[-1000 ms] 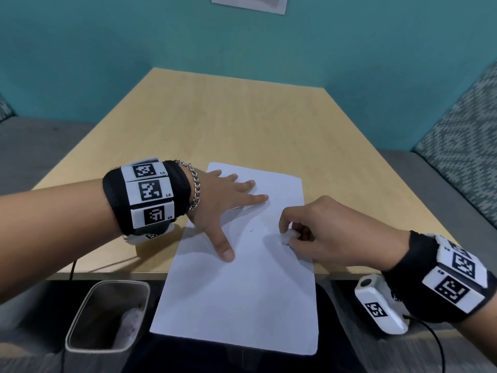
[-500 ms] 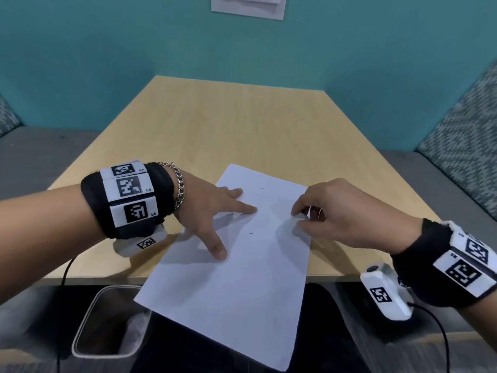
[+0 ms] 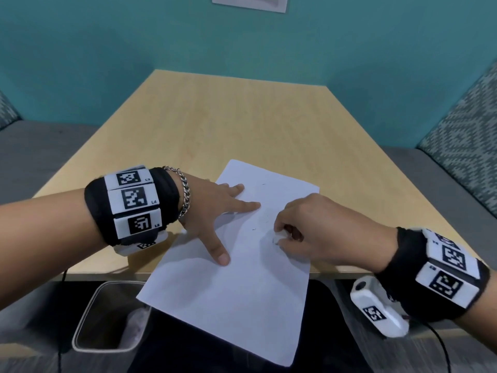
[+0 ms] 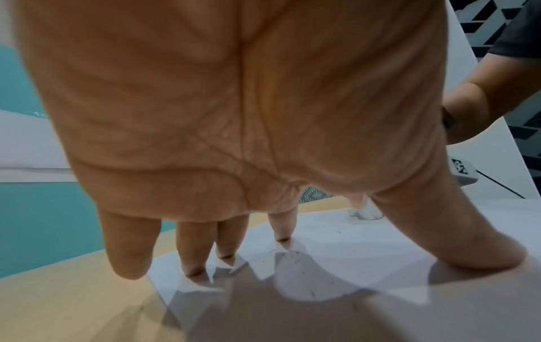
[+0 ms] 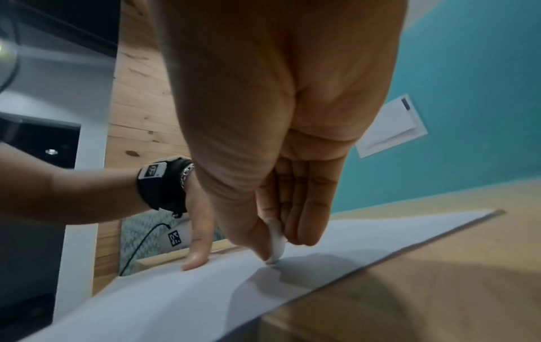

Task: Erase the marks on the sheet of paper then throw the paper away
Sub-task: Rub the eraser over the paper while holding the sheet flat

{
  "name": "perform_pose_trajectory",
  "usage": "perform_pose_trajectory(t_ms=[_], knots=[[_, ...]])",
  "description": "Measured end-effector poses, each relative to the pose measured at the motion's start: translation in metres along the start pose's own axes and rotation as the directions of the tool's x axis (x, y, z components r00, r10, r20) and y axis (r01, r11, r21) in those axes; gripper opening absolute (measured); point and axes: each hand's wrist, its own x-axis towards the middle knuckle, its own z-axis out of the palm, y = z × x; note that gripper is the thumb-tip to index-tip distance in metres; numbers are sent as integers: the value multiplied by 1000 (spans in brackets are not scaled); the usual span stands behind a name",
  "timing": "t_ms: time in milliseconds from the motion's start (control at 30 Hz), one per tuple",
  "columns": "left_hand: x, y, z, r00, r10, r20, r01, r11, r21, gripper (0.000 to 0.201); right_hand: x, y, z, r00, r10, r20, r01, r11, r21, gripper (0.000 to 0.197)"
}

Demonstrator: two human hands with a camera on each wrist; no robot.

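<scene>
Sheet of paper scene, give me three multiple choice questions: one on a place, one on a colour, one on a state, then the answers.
1. Where does the bin stand?
A. on the table
B. below the table's near edge, on the person's left
C. against the far wall

2. What colour is the wall?
A. teal
B. red
C. white

3. What is the right hand doing?
A. resting flat and idle
B. crumpling the sheet
C. pinching an eraser against the sheet of paper

Answers: 1 B, the head view shows it below the table edge. 2 A, teal fills the background. 3 C, the right wrist view shows the eraser's tip on the sheet while the left hand presses it flat.
</scene>
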Motion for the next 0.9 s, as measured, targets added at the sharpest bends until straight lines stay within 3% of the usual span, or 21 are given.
perform_pose_trajectory(t_ms=[100, 233, 367, 467, 667, 800, 900], knots=[[-1, -1, 1, 1000, 16, 2, -16, 1000, -6, 130, 1, 3, 0, 999, 40, -28, -40, 999, -29, 9], [-2, -2, 1, 999, 32, 16, -32, 999, 18, 130, 0, -12, -6, 998, -18, 60, 20, 999, -32, 10], [-1, 0, -1, 999, 38, 14, -38, 999, 27, 130, 13, -2, -14, 999, 48, 5, -47, 997, -68, 11], [-2, -2, 0, 999, 53, 3, -53, 998, 17, 131, 8, -7, -10, 998, 21, 58, -16, 996, -83, 13], [-3, -12, 4, 991, 67, -115, -66, 998, 13, 122, 9, -8, -16, 998, 46, 44, -43, 998, -51, 20], [-3, -16, 14, 992, 71, -103, -69, 997, 18, 126, 21, -24, -22, 999, -44, -8, 44, 998, 47, 16], [-3, -18, 19, 989, 85, -120, -90, 996, -30, 128, 40, -32, -17, 995, -101, -19, 102, 994, 29, 16]])
